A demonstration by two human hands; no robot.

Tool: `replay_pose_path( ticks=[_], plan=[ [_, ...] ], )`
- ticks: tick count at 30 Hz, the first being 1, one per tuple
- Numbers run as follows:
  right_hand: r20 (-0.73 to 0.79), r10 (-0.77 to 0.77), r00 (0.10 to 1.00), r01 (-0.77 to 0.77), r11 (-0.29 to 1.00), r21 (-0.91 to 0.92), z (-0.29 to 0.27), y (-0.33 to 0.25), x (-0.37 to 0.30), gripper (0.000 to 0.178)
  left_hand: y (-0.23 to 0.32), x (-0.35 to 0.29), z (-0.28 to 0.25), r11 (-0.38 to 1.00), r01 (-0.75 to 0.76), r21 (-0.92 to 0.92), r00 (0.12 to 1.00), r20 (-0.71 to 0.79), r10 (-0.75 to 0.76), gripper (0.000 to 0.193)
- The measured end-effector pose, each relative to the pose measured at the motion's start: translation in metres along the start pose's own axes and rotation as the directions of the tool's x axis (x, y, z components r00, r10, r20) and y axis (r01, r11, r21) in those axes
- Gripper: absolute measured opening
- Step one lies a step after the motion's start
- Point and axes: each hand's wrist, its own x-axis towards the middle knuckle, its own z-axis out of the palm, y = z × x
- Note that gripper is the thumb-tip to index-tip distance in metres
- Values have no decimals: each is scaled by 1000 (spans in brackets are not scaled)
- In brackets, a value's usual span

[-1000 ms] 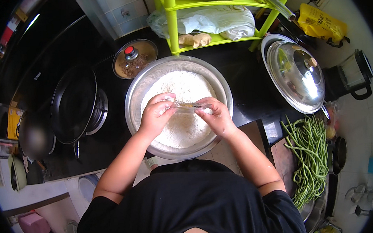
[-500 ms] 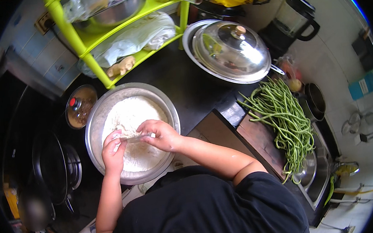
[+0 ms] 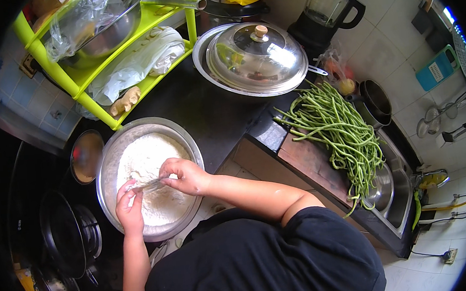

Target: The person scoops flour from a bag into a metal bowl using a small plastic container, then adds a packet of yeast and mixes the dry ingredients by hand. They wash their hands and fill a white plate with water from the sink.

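Observation:
A wide metal bowl point(image 3: 192, 148) holds loose white flour point(image 3: 154, 151). Over it, my left hand point(image 3: 129, 209) pinches one end of a thin pale strip point(image 3: 149, 185). My right hand point(image 3: 185, 176) has its fingertips closed on the other end, so the strip spans the gap between both hands. It looks dusted with flour, and its exact kind cannot be made out. Both hands are above the flour, inside the bowl's rim.
A green rack point(image 3: 96, 107) stands behind the bowl, with ginger point(image 3: 125, 101) on its lower shelf. Farther right are a lidded pan point(image 3: 254, 62), a blender point(image 3: 326, 12), green long beans point(image 3: 336, 132) on a board point(image 3: 305, 159), and a sink point(image 3: 399, 209). A black pan point(image 3: 62, 233) sits left.
The whole view has shifted, with the rack, lidded pan and beans now farther left. Both hands stay over the flour, still closed on the strip, which slants slightly more.

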Motion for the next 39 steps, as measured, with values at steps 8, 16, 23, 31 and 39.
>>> replay_pose_path(
  ticks=[8, 16, 23, 31, 39],
  plan=[
    [10, -78, 997, 79, 994, -79, 1, 0, -7, 12, 0, -6, 1, 999, -6, -39, 1000, 3, 6, 7],
    [21, -53, 998, 55, 993, -105, 2, 1, -11, 19, -8, -12, -1, 990, -138, 23, 989, -52, 139, 12],
    [125, -1, 992, 1, 1000, 3, 14, 8, -13, 28, -10, -21, -5, 991, -127, -50, 984, -135, 119, 12],
    [101, 104, 990, -106, 994, 17, 17, -17, -2, 20, 1, -30, -18, 993, -56, 102, 997, -55, 62, 10],
    [-65, 138, 988, -125, 978, 166, 6, 1, -7, 7, -8, -31, -18, 999, 10, 41, 969, -246, 0, 16]
  ],
)
